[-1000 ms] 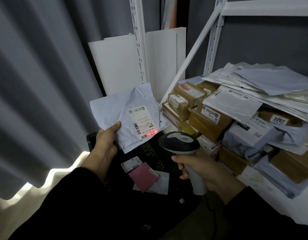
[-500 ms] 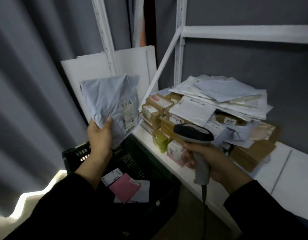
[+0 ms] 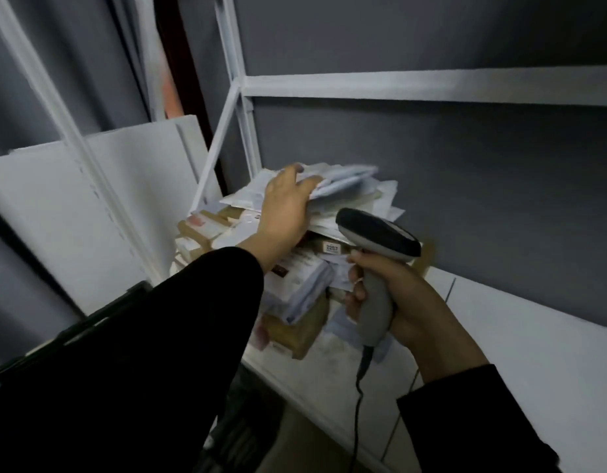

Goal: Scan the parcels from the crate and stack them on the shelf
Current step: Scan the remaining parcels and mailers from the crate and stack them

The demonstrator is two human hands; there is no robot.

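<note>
Now that we've scanned it, the grey mailer (image 3: 344, 179) has gone from mid-air onto the shelf pile (image 3: 305, 285): nearly stacked. Left hand (image 3: 286, 206) on its edge, grip unclear; right hand (image 3: 399, 298) grips scanner (image 3: 377, 238).

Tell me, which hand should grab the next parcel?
Probably left. The left hand only holds the grey mailer on the pile, nearer the black crate; the right hand grips the scanner.
</note>
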